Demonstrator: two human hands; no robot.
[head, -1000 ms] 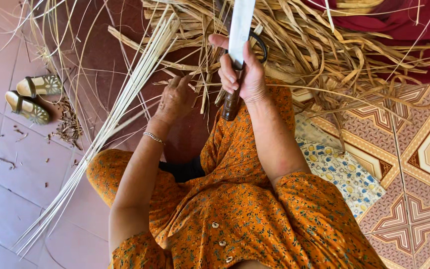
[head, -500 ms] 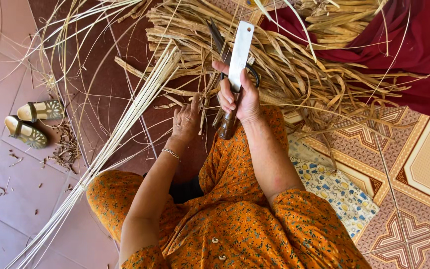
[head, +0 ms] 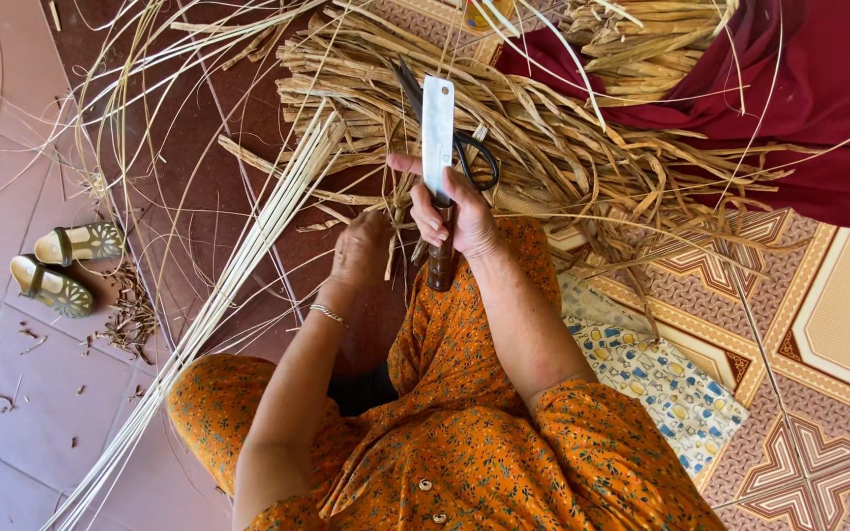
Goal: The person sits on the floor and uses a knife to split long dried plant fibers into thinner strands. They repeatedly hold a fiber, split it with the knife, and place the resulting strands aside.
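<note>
My right hand (head: pixel 456 218) grips a knife (head: pixel 437 138) by its dark wooden handle, the broad flat blade pointing away from me. My left hand (head: pixel 361 249), with a thin bracelet at the wrist, rests on the floor among loose dry strips just left of the knife; whether it pinches a strip I cannot tell. A heap of dried flat reed strips (head: pixel 563 147) lies in front of both hands. A bundle of long pale thin sticks (head: pixel 248 256) runs diagonally past my left arm. Black-handled scissors (head: pixel 469 157) lie on the heap behind the blade.
A pair of sandals (head: pixel 61 267) sits on the pink tiles at the left beside small scraps (head: pixel 130 315). A dark red cloth (head: pixel 799 88) lies at the upper right, a patterned mat (head: pixel 819 334) at the right, a small printed cloth (head: pixel 661 379) by my right knee.
The view has shifted down a little over the second. My left hand has moved forward and lower toward the strips. The right hand still holds the knife upright in the same grip.
</note>
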